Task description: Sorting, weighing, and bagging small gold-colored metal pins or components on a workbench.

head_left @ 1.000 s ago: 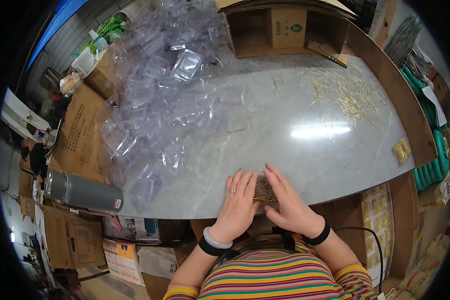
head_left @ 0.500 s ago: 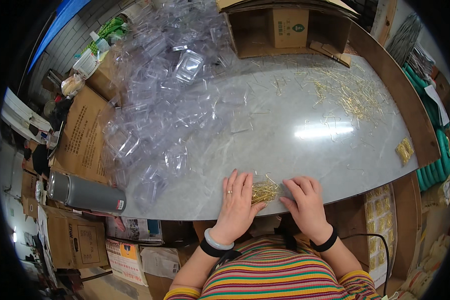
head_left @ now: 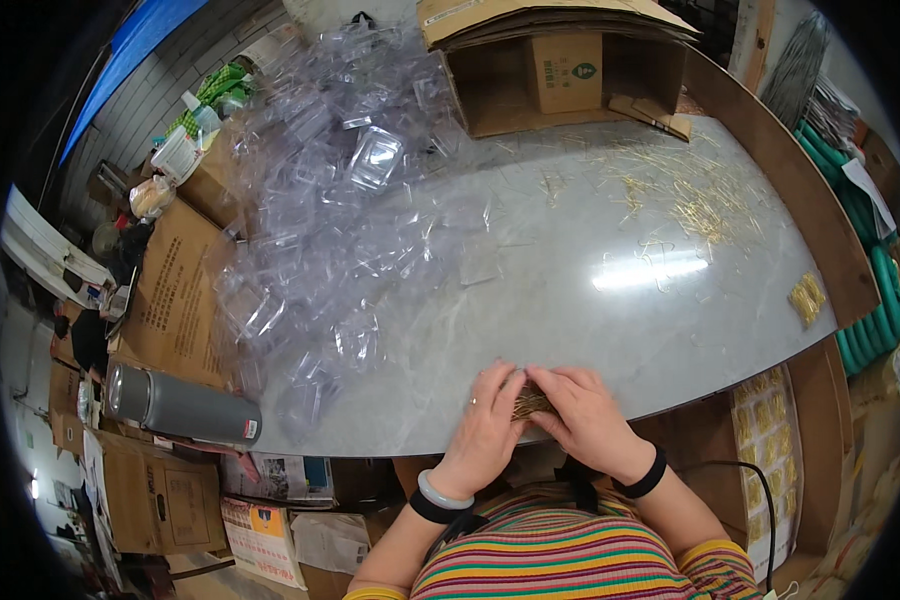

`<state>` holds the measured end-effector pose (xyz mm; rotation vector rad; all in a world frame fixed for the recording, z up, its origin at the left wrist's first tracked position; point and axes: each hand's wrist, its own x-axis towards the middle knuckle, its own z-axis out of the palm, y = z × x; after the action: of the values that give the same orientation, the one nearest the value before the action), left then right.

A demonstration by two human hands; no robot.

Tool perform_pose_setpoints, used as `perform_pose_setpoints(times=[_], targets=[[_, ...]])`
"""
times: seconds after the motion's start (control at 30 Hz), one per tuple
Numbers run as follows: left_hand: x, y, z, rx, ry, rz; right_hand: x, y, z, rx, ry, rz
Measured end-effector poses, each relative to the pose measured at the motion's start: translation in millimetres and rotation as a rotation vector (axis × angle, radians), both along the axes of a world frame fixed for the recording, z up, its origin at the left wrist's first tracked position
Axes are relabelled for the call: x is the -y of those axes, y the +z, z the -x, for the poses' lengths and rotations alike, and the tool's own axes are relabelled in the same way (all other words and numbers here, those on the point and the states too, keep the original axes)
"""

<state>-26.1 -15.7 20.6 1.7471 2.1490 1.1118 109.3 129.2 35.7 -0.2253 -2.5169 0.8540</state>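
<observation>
- Right hand (head_left: 585, 418) had closed in from 3 o'clock.
- Left hand (head_left: 480, 430) sat at 9 o'clock.
- Gold wire bundle (head_left: 532, 401) was cupped between, so confined.

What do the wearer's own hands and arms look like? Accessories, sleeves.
Left hand: ring on a finger, pale bangle and black band at the wrist. Right hand: black wristband, no bangle. No gloves. Right sleeve multicolour striped, yellow at the edge, forearm bare; left sleeve mostly out of frame, yellow edge showing.
</observation>
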Motion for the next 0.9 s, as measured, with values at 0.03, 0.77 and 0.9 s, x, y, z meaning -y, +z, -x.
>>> perform_pose_setpoints(times=[0.03,0.77,0.9], targets=[[-0.1,0.4,-0.9,0.024,0.026,-0.024,-1.8,-0.6,0.5,0.032,0.062,0.076],[8.7,6.6,7.5,0.073,-0.116,0.047,10.6,-9.0,6.5,0.096,0.055,-0.273],[17.0,10.5,15.6,0.183,-0.191,0.063,11.5,-10.9,7.0,0.101,0.030,-0.211]])
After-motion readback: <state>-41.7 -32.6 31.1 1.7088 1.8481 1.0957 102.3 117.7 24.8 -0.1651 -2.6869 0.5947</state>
